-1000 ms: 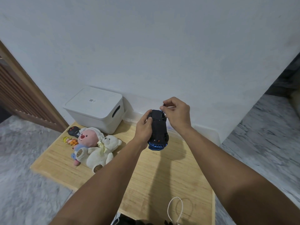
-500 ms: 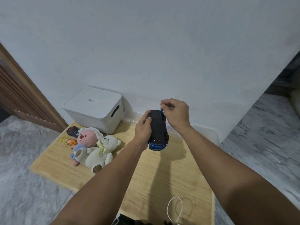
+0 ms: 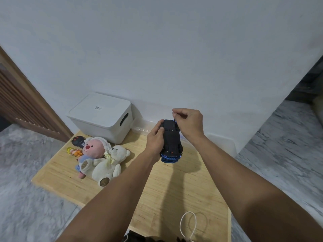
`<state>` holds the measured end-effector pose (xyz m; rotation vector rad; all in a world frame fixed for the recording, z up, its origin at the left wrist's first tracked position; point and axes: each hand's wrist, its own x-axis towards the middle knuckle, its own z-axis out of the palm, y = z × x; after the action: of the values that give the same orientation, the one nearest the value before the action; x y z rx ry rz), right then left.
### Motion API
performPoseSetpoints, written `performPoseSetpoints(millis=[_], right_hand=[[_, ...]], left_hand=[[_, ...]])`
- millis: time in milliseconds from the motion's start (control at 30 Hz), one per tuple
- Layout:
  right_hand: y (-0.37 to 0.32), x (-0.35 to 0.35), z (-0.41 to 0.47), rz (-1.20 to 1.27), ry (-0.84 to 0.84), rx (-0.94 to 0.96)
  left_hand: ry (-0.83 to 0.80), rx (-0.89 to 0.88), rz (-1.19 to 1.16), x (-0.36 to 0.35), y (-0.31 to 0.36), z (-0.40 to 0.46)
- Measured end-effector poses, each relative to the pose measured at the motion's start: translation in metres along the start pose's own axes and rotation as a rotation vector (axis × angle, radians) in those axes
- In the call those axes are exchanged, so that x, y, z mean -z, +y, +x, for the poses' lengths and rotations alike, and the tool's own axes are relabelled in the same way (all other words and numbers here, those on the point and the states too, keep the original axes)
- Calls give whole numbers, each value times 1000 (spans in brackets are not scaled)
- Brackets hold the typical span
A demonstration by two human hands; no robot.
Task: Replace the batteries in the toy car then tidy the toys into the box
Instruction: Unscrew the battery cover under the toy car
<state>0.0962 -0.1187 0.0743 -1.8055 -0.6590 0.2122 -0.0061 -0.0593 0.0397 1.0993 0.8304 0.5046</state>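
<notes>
The blue toy car (image 3: pixel 171 138) is held upside down above the wooden board (image 3: pixel 174 198), black underside facing me. My left hand (image 3: pixel 155 138) grips its left side, thumb on the chassis. At the car's far end, my right hand (image 3: pixel 189 121) hovers with its fingertips pinching a thin dark tool (image 3: pixel 174 121) that points down at the underside. The tool is too small to identify. A white lidded box (image 3: pixel 104 117) stands shut at the back left of the board.
A pink plush (image 3: pixel 94 147), a white teddy bear (image 3: pixel 110 163), a black remote (image 3: pixel 78 141) and a small doll (image 3: pixel 74 151) lie left of the car. A white cord loop (image 3: pixel 187 224) is at the board's near edge. A wooden door (image 3: pixel 22 109) stands far left.
My right hand has lifted slightly at the car's far end, still pinching the thin tool. My left hand keeps the same grip on the car.
</notes>
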Motion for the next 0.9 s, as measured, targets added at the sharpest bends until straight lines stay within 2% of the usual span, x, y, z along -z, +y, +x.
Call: performPoseSetpoints(millis=[700,900], right_hand=[[-2,-3,-3,-42,42,14],[-3,-3,0,-93,-42,15]], left_hand=[[10,15,4,-1,1,-4],[14,25,-6,0,0,-3]])
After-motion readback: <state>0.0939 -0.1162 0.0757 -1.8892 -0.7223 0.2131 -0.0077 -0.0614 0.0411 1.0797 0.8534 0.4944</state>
